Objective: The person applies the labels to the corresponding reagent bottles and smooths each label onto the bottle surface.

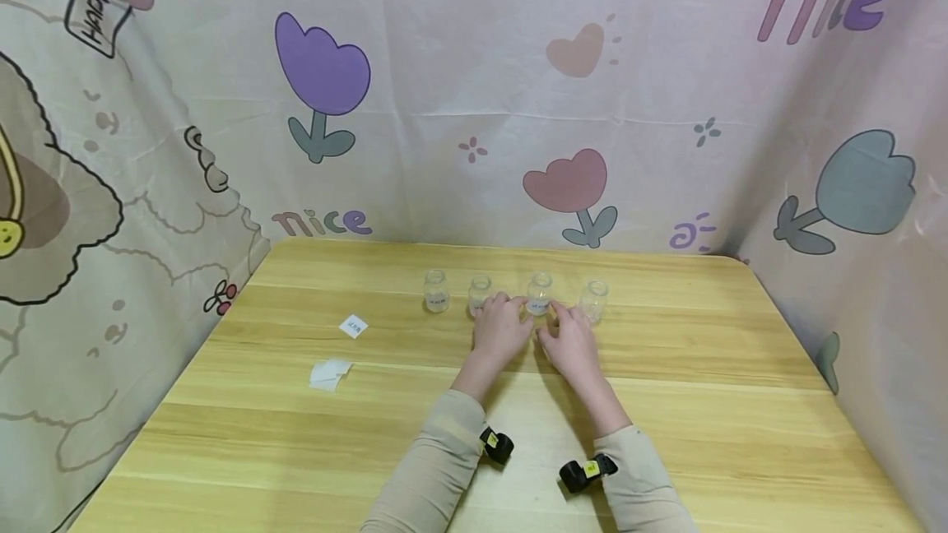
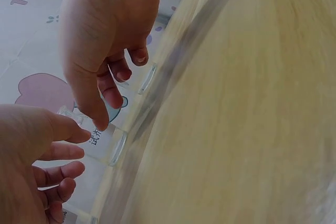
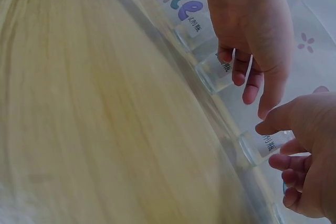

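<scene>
Sitting near far edge of wood-grain surface (image 1: 704, 336): round clear glassy jar (image 1: 540, 286), printed white label (image 1: 539, 305). Left hand (image 1: 501, 326), right hand (image 1: 573, 345): fingers loosely extended, tips at label.

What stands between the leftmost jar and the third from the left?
In the head view, the second jar, partly hidden by the left hand, stands between the leftmost jar and the third jar.

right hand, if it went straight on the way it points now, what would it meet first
Most likely the clear labelled jar, third from the left in the head view: the right hand points at it from very close. Whether they touch is hard to tell.
</scene>
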`<state>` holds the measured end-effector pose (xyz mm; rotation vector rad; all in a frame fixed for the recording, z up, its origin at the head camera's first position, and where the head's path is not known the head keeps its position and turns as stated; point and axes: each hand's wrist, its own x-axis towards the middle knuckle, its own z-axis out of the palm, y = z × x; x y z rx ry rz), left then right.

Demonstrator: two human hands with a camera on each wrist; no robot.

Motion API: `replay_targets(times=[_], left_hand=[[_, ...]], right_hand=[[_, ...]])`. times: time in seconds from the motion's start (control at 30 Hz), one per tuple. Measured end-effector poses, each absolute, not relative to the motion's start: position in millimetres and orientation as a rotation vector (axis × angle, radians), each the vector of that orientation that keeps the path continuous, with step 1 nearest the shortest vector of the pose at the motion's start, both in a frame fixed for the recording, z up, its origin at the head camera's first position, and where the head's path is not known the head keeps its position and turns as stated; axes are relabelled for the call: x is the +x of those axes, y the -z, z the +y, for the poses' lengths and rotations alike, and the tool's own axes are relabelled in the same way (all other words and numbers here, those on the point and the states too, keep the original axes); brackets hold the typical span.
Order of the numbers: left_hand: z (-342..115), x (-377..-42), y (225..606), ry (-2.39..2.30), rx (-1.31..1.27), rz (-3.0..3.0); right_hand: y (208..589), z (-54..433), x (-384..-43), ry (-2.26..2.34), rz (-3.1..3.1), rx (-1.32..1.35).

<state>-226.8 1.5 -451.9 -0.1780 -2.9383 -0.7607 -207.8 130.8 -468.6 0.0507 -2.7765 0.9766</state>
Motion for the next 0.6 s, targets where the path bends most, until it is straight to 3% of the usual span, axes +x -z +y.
replay_targets(times=[0.6], left_hand=[[1.4,-231.3,448.3,0.790,-0.218,-2.930]], right_hand=[[461.3,134.6,-211.5,-1.062,-2.806,0.007]])
